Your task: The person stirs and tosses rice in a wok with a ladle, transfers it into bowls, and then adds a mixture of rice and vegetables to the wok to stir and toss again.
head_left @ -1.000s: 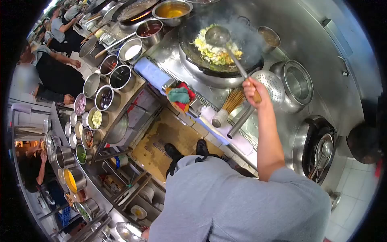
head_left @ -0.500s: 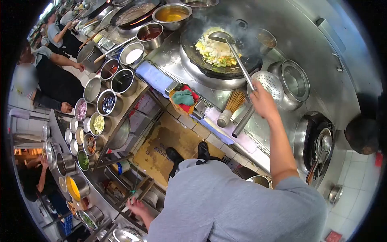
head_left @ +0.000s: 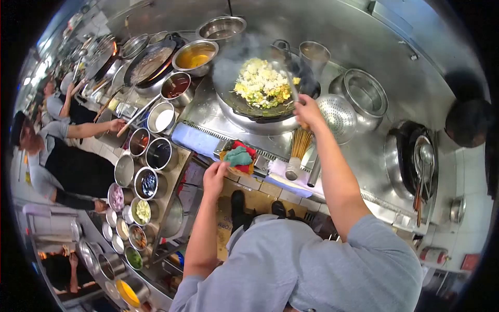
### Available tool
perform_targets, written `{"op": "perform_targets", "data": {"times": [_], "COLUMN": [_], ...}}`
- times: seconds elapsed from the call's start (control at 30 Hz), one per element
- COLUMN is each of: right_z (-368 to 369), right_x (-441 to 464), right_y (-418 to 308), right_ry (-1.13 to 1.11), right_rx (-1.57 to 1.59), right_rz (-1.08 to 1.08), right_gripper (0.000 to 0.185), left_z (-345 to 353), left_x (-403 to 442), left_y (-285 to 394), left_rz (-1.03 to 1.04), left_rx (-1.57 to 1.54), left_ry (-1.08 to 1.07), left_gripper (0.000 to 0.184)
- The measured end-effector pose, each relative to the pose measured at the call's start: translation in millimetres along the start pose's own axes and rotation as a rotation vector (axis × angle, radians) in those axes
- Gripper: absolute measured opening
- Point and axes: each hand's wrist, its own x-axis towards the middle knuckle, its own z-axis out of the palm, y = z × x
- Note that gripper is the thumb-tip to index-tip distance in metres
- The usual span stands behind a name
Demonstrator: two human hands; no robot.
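My right hand is closed round the handle of a long metal ladle. The ladle reaches over the wok, its bowl blurred and hard to make out through the steam. Rice with egg and chopped greens lies heaped in the wok. Beside the front edge of the counter, my left hand has its fingers curled together, with nothing visible in them. Its fingertips are close to a folded green cloth on red and yellow cloths; whether they touch is unclear.
Right of the wok are a perforated strainer, metal bowls and a bamboo brush. Several ingredient pots line the left counter. An oil bowl stands back left. Another person works at the far left.
My left hand has come up from the lower shelves to the cloths. My right hand has moved up and left with the ladle, which has shifted over the wok. The whole view has turned.
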Motion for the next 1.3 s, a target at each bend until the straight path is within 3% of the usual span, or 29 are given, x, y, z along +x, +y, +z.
{"op": "perform_targets", "data": {"times": [0.03,0.1,0.13,0.2,0.27,0.33,0.37,0.4,0.47,0.5,0.57,0.6,0.63,0.7,0.77,0.83,0.97,1.07,1.17,1.2,1.27,1.3], "right_z": [21,51,64,54,23,-28,-55,-70,-55,-44,17,53,75,93,63,51,33,-8,-6,-2,8,12], "right_x": [-2,-36,-41,-93,-153,-175,-182,-183,-166,-156,-123,-110,-99,-145,-181,-214,-284,-339,-330,-320,-272,-240], "right_y": [-3,-25,-3,10,-12,8,13,10,-9,-18,-28,-18,-12,-22,-41,-48,-127,-205,-222,-224,-181,-141], "right_ry": [-0.045,-0.077,0.054,0.052,-0.030,-0.018,0.006,0.030,0.101,0.163,0.215,0.188,0.163,0.080,-0.016,0.116,0.021,-0.103,-0.179,-0.206,-0.115,-0.070], "right_rx": [0.130,-0.156,-0.514,-0.847,-1.118,-1.206,-1.202,-1.196,-1.160,-1.132,-0.829,-0.870,-0.911,-0.873,-0.664,-0.563,-0.851,-0.915,-0.977,-1.012,-1.038,-1.053], "right_rz": [0.072,0.076,-0.401,-0.431,-0.218,-0.078,-0.090,-0.104,-0.110,-0.132,0.042,0.116,0.182,0.006,-0.044,-0.056,0.058,0.164,0.200,0.188,-0.011,-0.246], "right_gripper": [0.043,0.045,0.049,0.049,0.047,0.057,0.057,0.056,0.052,0.049,0.049,0.049,0.049,0.048,0.050,0.052,0.060,0.058,0.056,0.055,0.057,0.057], "left_z": [-1,-5,-10,-32,-59,-76,-82,-83,-56,-37,0,15,27,41,47,49,62,19,-5,3,30,42], "left_x": [17,48,59,70,83,90,94,106,122,129,145,152,162,179,193,202,189,115,97,107,137,141], "left_y": [6,3,0,-4,-17,-27,-30,-33,-8,14,59,73,80,84,73,57,51,113,157,155,133,101], "left_rz": [0.050,0.044,0.043,0.013,0.014,0.010,0.012,0.168,0.515,0.681,0.946,1.045,1.060,0.743,0.893,0.790,0.671,0.832,1.080,1.076,1.114,1.116], "left_rx": [0.040,-0.040,-0.130,-0.154,-0.114,-0.112,-0.109,0.115,0.259,0.285,0.361,0.414,0.408,0.764,0.623,0.515,0.561,0.494,0.486,0.459,0.378,0.375], "left_ry": [-0.071,-0.162,-0.225,-0.277,-0.293,-0.288,-0.253,-0.294,-0.165,-0.148,-0.126,-0.121,-0.122,-0.567,-0.493,-0.605,-0.611,-0.596,-0.524,-0.493,-0.397,-0.397], "left_gripper": [0.026,0.027,0.028,0.028,0.026,0.026,0.026,0.026,0.028,0.028,0.025,0.024,0.024,0.024,0.024,0.027,0.031,0.027,0.026,0.026,0.026,0.026]}}
